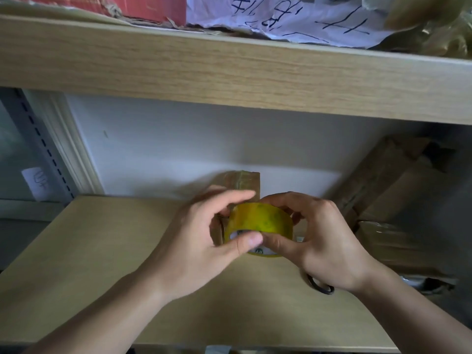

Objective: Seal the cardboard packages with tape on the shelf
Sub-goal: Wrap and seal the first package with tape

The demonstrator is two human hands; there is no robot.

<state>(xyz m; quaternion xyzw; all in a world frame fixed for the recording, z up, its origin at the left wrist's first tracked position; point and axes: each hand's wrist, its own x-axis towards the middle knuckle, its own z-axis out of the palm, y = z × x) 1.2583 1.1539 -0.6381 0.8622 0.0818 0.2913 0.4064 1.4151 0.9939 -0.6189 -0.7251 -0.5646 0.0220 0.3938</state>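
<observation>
A roll of yellowish clear tape (260, 217) hovers above the lower wooden shelf (107, 264), held between both hands. My left hand (201, 241) curls round its left side, thumb on the front rim. My right hand (316, 238) grips the right side, thumb meeting the left thumb at the rim. Behind the roll stands a small cardboard package (242, 182), partly wrapped in tape, its lower half hidden by my hands. Larger cardboard boxes (393, 200) lie at the right of the shelf.
A thick wooden upper shelf (229, 72) overhangs close above, carrying a red box (143, 6) and paper with handwriting (293, 19). A dark ring-shaped handle (320, 287), perhaps scissors, peeks out under my right wrist. White wall behind; metal upright (43, 149) at left.
</observation>
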